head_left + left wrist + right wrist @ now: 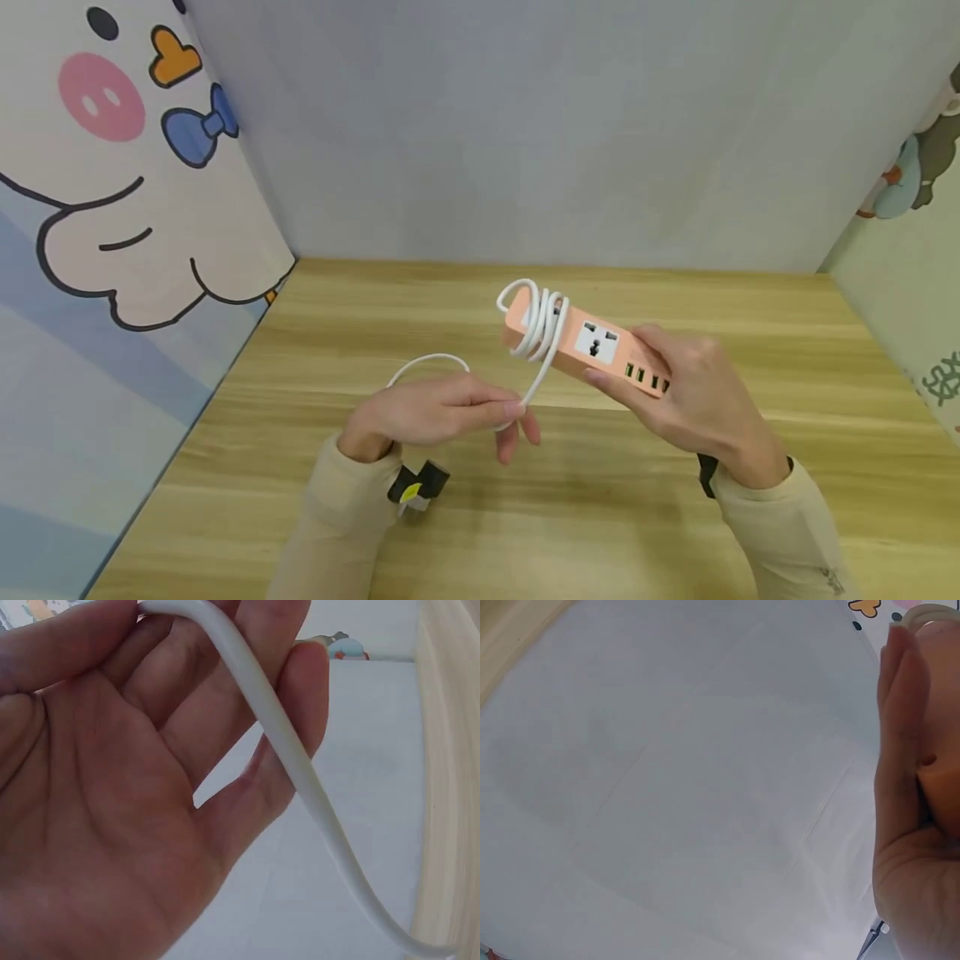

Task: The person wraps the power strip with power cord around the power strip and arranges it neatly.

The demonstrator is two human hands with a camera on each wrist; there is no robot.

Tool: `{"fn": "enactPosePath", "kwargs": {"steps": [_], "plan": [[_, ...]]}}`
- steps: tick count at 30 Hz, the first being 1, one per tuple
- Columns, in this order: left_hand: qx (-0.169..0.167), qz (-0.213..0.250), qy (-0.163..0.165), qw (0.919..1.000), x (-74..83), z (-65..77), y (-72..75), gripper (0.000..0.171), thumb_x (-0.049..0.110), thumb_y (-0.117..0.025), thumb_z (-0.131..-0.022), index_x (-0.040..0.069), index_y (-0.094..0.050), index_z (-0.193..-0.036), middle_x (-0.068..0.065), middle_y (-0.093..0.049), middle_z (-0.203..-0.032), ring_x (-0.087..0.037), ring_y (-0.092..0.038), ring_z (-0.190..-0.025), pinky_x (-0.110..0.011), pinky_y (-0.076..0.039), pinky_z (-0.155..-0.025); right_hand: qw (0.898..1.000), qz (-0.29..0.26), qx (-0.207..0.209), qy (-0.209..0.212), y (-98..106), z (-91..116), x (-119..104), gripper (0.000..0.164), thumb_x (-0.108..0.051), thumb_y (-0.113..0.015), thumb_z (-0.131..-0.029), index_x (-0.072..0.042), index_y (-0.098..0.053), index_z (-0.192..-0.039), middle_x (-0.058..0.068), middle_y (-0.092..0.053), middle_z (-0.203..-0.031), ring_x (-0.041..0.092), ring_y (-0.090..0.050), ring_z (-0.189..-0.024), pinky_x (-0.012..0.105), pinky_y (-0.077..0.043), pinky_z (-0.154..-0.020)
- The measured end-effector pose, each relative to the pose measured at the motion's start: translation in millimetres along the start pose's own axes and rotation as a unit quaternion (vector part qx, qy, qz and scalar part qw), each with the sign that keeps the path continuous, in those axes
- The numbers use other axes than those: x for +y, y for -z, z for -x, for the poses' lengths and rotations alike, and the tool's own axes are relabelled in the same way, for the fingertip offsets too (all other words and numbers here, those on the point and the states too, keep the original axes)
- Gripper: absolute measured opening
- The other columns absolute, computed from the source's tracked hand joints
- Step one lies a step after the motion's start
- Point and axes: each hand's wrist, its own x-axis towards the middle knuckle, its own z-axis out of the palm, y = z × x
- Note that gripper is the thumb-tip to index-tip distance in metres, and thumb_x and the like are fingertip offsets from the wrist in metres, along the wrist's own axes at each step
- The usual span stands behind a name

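My right hand grips an orange power strip by its USB-port end, holding it tilted above the table. Around the strip's far end a white cord is wound in several turns. From there the cord runs down to my left hand, where thumb and forefinger pinch it. In the left wrist view the cord passes across the fingers and off toward the wooden surface. A loop of it also shows behind the left hand in the head view. The right wrist view catches only the edge of the power strip beside the palm.
The wooden table lies under both hands. A pale grey panel rises at its back, with a cartoon-printed panel on the left and a light green one on the right.
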Motion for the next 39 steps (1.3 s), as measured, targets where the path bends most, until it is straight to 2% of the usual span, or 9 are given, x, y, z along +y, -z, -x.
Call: {"fn": "enactPosePath", "kwargs": {"steps": [4,8,11,14,16,21,26,30,39], "plan": [[0.007,-0.002,0.019,0.9998,-3.4,-0.9,0.9,0.039,0.027,-0.037,-0.112,0.013,-0.073,-0.11,0.003,-0.074,-0.089,-0.014,-0.065,-0.106,-0.027,-0.046,-0.101,1.0,-0.012,0.009,-0.007,0.2,0.3,3.9,0.028,-0.023,-0.086,-0.078,-0.01,-0.069,-0.096,-0.011,-0.048,-0.059,-0.001,-0.038,-0.048,0.015,-0.031,-0.046],[0.005,0.007,0.026,0.9996,-6.2,-2.3,1.9,0.039,0.029,-0.038,-0.112,0.015,-0.074,-0.111,0.002,-0.074,-0.085,-0.012,-0.064,-0.104,-0.028,-0.046,-0.101,1.0,-0.022,0.012,-0.009,0.7,1.0,5.5,0.027,-0.021,-0.086,-0.077,-0.011,-0.07,-0.097,-0.01,-0.049,-0.059,-0.001,-0.038,-0.047,0.015,-0.032,-0.046],[-0.007,0.021,0.025,0.9995,-8.8,-4.9,3.6,0.038,0.031,-0.04,-0.111,0.017,-0.076,-0.109,0.001,-0.071,-0.082,-0.01,-0.064,-0.096,-0.026,-0.047,-0.094,0.999,-0.042,0.02,-0.007,2.0,0.6,6.1,0.027,-0.019,-0.087,-0.076,-0.01,-0.071,-0.096,-0.009,-0.051,-0.06,0.0,-0.039,-0.048,0.016,-0.033,-0.046],[-0.018,0.035,0.017,0.9991,-13.5,-8.9,7.2,0.038,0.03,-0.043,-0.11,0.017,-0.078,-0.104,0.001,-0.064,-0.075,-0.011,-0.058,-0.078,-0.025,-0.046,-0.076,0.998,-0.056,0.033,-0.005,4.6,-1.0,7.5,0.027,-0.018,-0.087,-0.075,-0.01,-0.071,-0.096,-0.008,-0.053,-0.062,0.001,-0.041,-0.049,0.016,-0.034,-0.047],[-0.024,0.049,0.012,0.9985,-17.1,-11.3,9.7,0.038,0.027,-0.044,-0.11,0.012,-0.078,-0.101,0.001,-0.055,-0.07,-0.012,-0.049,-0.068,-0.025,-0.04,-0.068,0.998,-0.057,0.04,0.0,6.1,-2.6,8.4,0.027,-0.018,-0.087,-0.075,-0.009,-0.072,-0.095,-0.008,-0.053,-0.063,0.002,-0.041,-0.05,0.017,-0.034,-0.048],[-0.023,0.068,0.025,0.9971,-25.3,-12.2,12.4,0.038,0.025,-0.044,-0.11,0.007,-0.076,-0.098,0.002,-0.036,-0.065,-0.014,-0.033,-0.06,-0.025,-0.033,-0.062,0.998,-0.056,0.041,0.015,5.6,-5.1,8.9,0.028,-0.02,-0.087,-0.074,-0.01,-0.072,-0.096,-0.008,-0.055,-0.063,0.001,-0.041,-0.05,0.017,-0.033,-0.048],[0.002,0.051,0.06,0.9969,-31.4,-12.6,11.7,0.036,0.028,-0.046,-0.109,0.013,-0.076,-0.098,0.004,-0.027,-0.066,-0.014,-0.024,-0.06,-0.025,-0.027,-0.062,0.997,-0.065,0.035,0.017,5.3,-4.8,9.1,0.028,-0.018,-0.087,-0.072,-0.011,-0.072,-0.095,-0.009,-0.056,-0.063,0.0,-0.041,-0.05,0.016,-0.034,-0.049],[0.012,0.03,0.081,0.9962,-33.3,-13.7,11.3,0.034,0.03,-0.046,-0.109,0.016,-0.076,-0.101,0.005,-0.027,-0.067,-0.013,-0.026,-0.06,-0.025,-0.027,-0.061,0.997,-0.066,0.029,0.022,4.6,-4.2,9.8,0.027,-0.021,-0.087,-0.074,-0.012,-0.072,-0.094,-0.01,-0.056,-0.063,-0.001,-0.041,-0.049,0.016,-0.034,-0.048],[0.005,0.009,0.085,0.9964,-37.2,-15.8,13.0,0.034,0.027,-0.041,-0.11,0.014,-0.072,-0.111,0.006,-0.028,-0.064,-0.011,-0.025,-0.056,-0.024,-0.027,-0.056,0.996,-0.082,0.01,0.023,2.6,-0.6,11.6,0.026,-0.019,-0.088,-0.073,-0.012,-0.072,-0.093,-0.01,-0.059,-0.065,-0.001,-0.043,-0.049,0.015,-0.035,-0.047]]}}
